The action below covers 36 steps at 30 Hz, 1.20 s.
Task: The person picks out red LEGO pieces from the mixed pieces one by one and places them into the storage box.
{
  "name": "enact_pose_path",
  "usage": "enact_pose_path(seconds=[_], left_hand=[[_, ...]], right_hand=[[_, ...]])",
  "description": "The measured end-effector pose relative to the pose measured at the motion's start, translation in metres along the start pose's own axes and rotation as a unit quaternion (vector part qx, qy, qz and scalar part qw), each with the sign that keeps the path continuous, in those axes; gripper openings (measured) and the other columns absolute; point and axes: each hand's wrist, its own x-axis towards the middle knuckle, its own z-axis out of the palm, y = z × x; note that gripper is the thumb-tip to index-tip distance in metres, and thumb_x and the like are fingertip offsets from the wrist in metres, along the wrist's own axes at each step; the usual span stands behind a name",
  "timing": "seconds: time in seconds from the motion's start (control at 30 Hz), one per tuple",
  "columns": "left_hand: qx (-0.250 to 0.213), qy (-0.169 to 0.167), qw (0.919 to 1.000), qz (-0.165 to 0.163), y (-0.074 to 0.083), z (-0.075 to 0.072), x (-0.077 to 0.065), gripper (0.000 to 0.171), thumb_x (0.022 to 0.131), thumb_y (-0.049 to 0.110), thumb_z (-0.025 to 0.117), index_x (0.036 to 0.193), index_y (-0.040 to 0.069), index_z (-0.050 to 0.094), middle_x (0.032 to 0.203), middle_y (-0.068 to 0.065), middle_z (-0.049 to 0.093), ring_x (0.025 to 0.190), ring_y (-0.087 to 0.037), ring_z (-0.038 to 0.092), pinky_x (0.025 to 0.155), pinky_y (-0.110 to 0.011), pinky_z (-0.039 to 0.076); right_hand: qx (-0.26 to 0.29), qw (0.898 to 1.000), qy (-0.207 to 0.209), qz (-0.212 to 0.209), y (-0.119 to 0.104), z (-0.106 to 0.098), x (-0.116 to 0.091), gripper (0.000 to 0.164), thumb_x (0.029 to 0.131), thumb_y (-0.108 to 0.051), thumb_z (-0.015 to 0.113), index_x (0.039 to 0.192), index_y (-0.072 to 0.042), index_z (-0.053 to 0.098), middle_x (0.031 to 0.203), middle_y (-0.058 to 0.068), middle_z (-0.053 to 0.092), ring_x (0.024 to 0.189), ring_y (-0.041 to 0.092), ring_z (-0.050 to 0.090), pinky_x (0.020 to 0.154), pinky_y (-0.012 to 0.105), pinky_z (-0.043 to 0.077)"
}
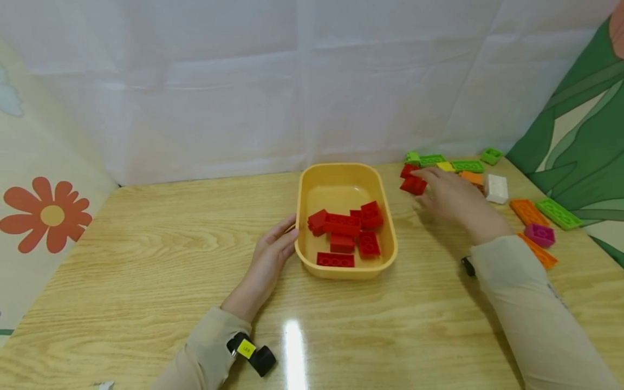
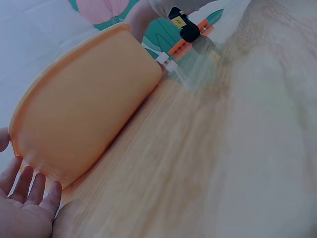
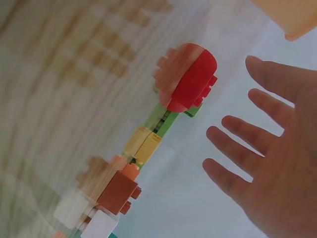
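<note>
A yellow plastic box (image 1: 347, 272) holding several red toy bricks (image 1: 343, 223) stands mid-table in the head view. My left hand (image 1: 270, 252) touches the box's left side with loosely straight fingers. In the left wrist view those fingertips (image 2: 55, 187) lie against the outer wall. My right hand (image 1: 455, 200) hovers by two red pieces (image 1: 413, 186) right of the box. Seen from the right wrist, its fingers are spread and apart from a red brick with a rounded side (image 3: 195, 82). Nothing is held in that hand.
Behind and right of my right hand lie green bricks (image 1: 468, 166), a yellow one (image 1: 445, 166), a white one (image 1: 496, 188), orange ones (image 1: 528, 212) and a magenta one (image 1: 540, 234). White cloth (image 1: 219, 97) hangs along the table's back edge.
</note>
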Motion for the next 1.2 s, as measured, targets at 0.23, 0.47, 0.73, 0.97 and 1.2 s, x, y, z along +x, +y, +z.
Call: enact_pose_path(seconds=[0.23, 0.47, 0.73, 0.97, 1.2], left_hand=[[-0.004, -0.004, 0.9999, 0.010, 0.0001, -0.0002, 0.0006, 0.049, 0.094, 0.012, 0.050, 0.140, 0.000, 0.041, 0.149, -0.014, 0.041, 0.130, -0.024, 0.043, 0.114, -0.044, 0.034], [-0.003, -0.009, 0.9999, 0.011, 0.0012, -0.0001, 0.0000, 0.049, 0.094, 0.012, 0.050, 0.140, 0.000, 0.041, 0.150, -0.015, 0.039, 0.131, -0.024, 0.042, 0.115, -0.045, 0.033], [-0.001, -0.007, 1.0000, 0.005, 0.0012, -0.0001, -0.0002, 0.048, 0.094, 0.013, 0.050, 0.140, 0.001, 0.041, 0.149, -0.014, 0.040, 0.130, -0.023, 0.043, 0.114, -0.044, 0.034], [0.007, -0.003, 0.9999, -0.006, 0.0019, -0.0011, -0.0006, 0.048, 0.094, 0.015, 0.052, 0.139, 0.004, 0.044, 0.148, -0.010, 0.042, 0.129, -0.019, 0.046, 0.109, -0.032, 0.042], [0.009, -0.004, 0.9999, -0.003, 0.0019, -0.0017, -0.0011, 0.048, 0.094, 0.015, 0.051, 0.140, 0.003, 0.043, 0.148, -0.011, 0.042, 0.129, -0.020, 0.046, 0.107, -0.028, 0.044]], right_hand=[[0.018, 0.999, -0.041, 0.028, -0.0010, 0.0027, 0.0051, 0.061, 0.092, -0.024, 0.053, 0.145, -0.004, 0.030, 0.148, 0.034, 0.028, 0.126, 0.054, 0.030, 0.102, 0.072, 0.032], [0.007, 0.997, -0.067, 0.034, 0.0004, 0.0044, 0.0035, 0.063, 0.093, -0.028, 0.050, 0.146, 0.000, 0.028, 0.151, 0.035, 0.019, 0.128, 0.057, 0.023, 0.102, 0.074, 0.030], [0.007, 0.997, -0.076, 0.022, -0.0012, 0.0070, 0.0011, 0.065, 0.092, -0.029, 0.051, 0.145, 0.002, 0.030, 0.151, 0.036, 0.018, 0.128, 0.058, 0.023, 0.104, 0.074, 0.027], [0.002, 0.997, -0.075, 0.011, -0.0029, 0.0098, 0.0011, 0.062, 0.092, -0.026, 0.053, 0.143, 0.002, 0.033, 0.148, 0.036, 0.026, 0.125, 0.057, 0.031, 0.103, 0.071, 0.032], [0.009, 0.996, -0.085, 0.024, -0.0041, 0.0084, 0.0005, 0.063, 0.093, -0.029, 0.050, 0.144, 0.003, 0.031, 0.143, 0.039, 0.028, 0.122, 0.057, 0.033, 0.100, 0.072, 0.034]])
